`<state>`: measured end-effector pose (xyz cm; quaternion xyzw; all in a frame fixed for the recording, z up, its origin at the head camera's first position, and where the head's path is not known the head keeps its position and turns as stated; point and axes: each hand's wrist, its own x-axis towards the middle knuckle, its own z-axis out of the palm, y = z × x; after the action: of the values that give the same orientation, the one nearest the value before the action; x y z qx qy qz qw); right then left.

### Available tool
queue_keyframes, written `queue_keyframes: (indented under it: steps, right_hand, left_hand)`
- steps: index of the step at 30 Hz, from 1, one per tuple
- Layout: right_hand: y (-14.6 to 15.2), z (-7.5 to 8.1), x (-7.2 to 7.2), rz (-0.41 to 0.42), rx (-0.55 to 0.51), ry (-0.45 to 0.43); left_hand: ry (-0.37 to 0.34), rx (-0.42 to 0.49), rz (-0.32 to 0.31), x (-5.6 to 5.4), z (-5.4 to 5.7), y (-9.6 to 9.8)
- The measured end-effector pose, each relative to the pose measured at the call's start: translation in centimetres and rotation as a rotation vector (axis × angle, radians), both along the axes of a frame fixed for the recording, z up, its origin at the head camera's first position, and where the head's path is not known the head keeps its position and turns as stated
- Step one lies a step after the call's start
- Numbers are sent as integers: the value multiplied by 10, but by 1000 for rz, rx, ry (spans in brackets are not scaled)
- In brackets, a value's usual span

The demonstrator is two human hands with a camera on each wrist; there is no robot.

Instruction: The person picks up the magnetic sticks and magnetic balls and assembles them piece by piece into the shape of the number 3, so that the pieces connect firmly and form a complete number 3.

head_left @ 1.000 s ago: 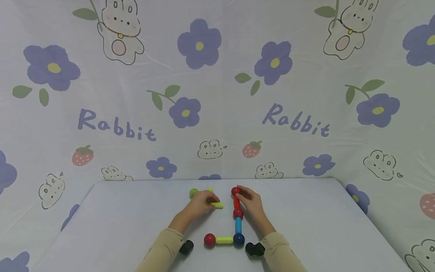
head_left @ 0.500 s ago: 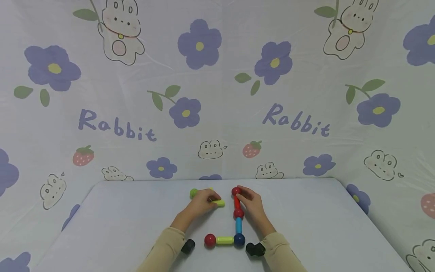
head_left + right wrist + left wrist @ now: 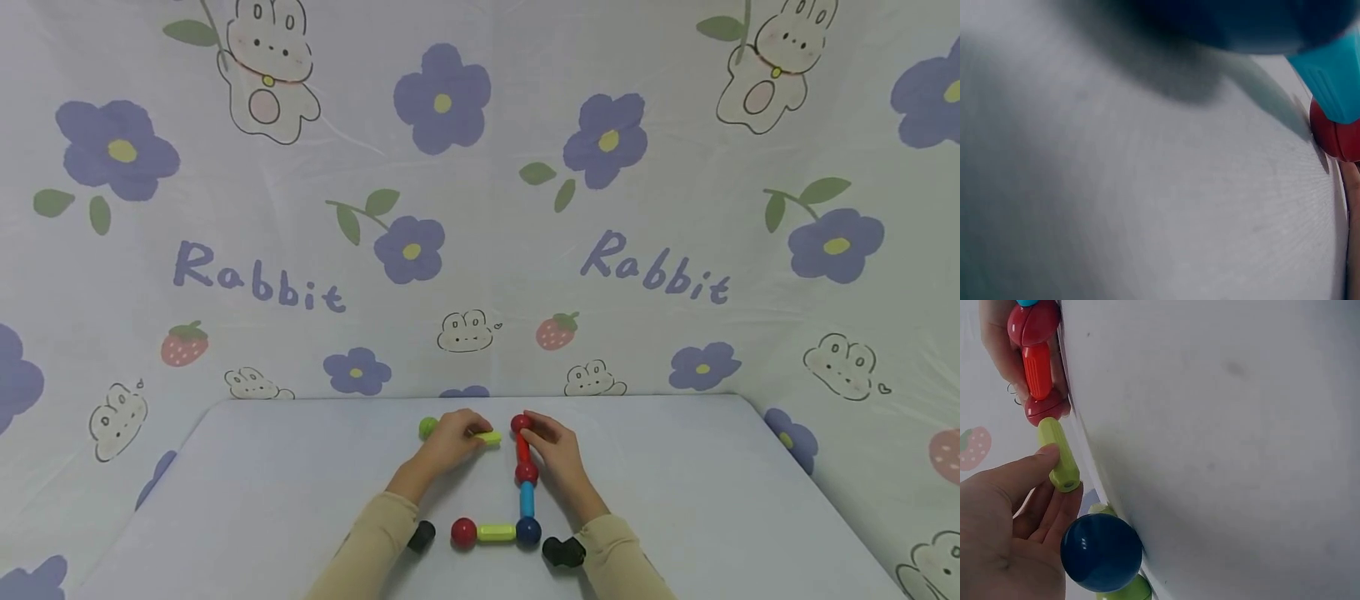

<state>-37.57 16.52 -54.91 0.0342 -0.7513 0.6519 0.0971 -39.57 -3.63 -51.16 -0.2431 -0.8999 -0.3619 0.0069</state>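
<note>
My left hand pinches a yellow-green rod between thumb and fingers. In the left wrist view, this rod has its far end at or very near a red ball; contact is unclear. My right hand holds that far red ball. From it a chain runs toward me: red rod, second red ball, light blue rod, dark blue ball. A yellow-green rod joins this corner to a third red ball.
A green ball lies left of my left hand. A blue ball shows close to that hand in the left wrist view. Black pieces sit by both wrists on the white tabletop. A patterned cloth hangs behind.
My left hand has carried the yellow-green rod slightly away from me and to the right, toward the far red ball. My right hand and the joined chain stay almost still.
</note>
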Motion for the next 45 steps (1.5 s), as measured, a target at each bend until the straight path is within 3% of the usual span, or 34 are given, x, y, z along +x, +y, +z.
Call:
queue_keyframes:
  steps: [10,22,36,45]
  right_hand:
    - [1,-1,0,1,3,-19]
    - [1,-1,0,13,-9,-6]
    - [2,0,1,4,-20,-22]
    - [2,-2,0,61,-9,50]
  left_hand:
    - [31,-9,7,-9,0,7]
    - [81,27,-29,-7,3,13]
    - [101,75,-40,-12,-3,16]
    - [125,99,-61,-14,-5,16]
